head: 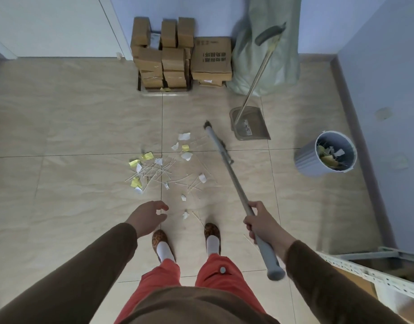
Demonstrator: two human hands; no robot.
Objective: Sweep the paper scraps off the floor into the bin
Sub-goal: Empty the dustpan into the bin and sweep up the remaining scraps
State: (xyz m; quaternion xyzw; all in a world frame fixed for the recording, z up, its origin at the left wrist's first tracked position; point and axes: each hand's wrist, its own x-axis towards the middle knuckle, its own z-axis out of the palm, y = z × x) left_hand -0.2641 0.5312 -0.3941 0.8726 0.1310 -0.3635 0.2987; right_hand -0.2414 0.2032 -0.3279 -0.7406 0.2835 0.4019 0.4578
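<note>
White and yellow paper scraps (165,164) lie scattered with thin sticks on the tiled floor in front of my feet. My right hand (259,222) grips the grey broom (227,160) by its handle; the broom head reaches toward the scraps' right side. My left hand (150,216) hangs free over the floor, fingers loosely curled and holding nothing. A grey dustpan (250,126) with a long handle stands beyond the broom. The grey bin (327,153) sits to the right, with scraps inside.
Stacked cardboard boxes (175,54) and a pale green sack (266,43) stand against the far wall. A blue wall runs along the right side. A metal shelf frame (369,267) juts in at the lower right.
</note>
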